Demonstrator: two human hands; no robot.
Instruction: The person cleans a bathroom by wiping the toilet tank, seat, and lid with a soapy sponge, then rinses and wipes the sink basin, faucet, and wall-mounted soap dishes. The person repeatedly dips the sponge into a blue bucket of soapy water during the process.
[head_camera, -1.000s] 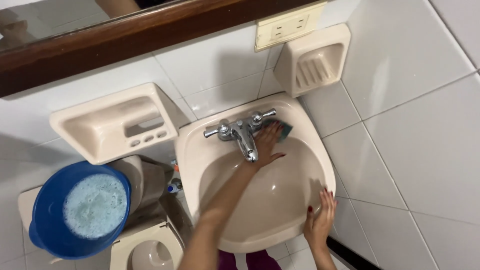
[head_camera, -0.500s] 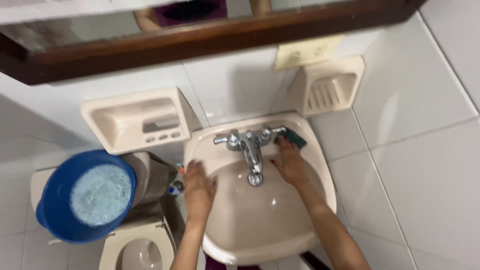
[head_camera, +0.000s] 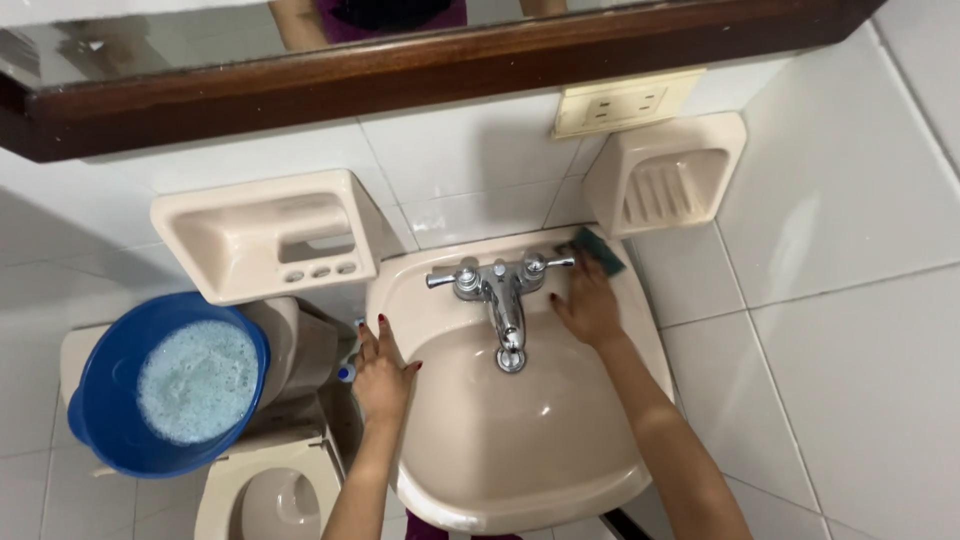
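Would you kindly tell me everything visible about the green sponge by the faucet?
The green sponge is a flat, dark teal pad, apparently soft scouring material. It lies on the sink's back right corner ledge, beside the faucet's right handle. The right hand presses its fingertips on its near edge, covering part of it.

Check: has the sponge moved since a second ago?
Yes. The sponge slid from beside the faucet handle out toward the sink rim's back right corner, under the right hand.

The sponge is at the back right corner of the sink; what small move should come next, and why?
Probably slide the sponge left along the ledge behind the faucet. The right hand presses it by the right handle, while the left hand braces the sink rim.
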